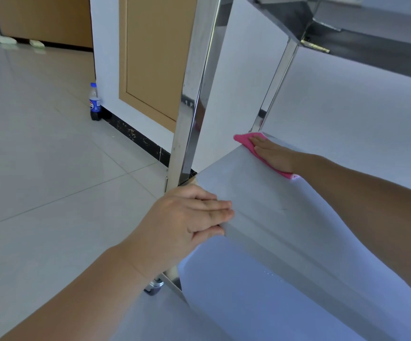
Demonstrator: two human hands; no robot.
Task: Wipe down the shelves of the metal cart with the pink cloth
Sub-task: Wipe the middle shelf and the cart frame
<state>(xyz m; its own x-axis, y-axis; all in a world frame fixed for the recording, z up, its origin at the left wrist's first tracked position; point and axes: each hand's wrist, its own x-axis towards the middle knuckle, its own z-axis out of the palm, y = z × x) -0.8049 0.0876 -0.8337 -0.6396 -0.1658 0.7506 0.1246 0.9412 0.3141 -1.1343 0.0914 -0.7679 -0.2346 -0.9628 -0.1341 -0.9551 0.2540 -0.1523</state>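
Right hand (274,153) lies flat, open, pressing the pink cloth (245,141): soft, limp, best driven under a spread palm. Left hand (187,217) grips the middle shelf (273,205) edge, steadying the wheeled metal cart (192,94).

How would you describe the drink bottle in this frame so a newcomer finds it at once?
Start at the tan wooden wall panel left of the shiny steel cart post. Drop to the black speckled skirting strip along the wall's foot. At its left end a small dark cola bottle with a blue cap and blue label stands upright on the pale tiled floor, the only bottle visible.
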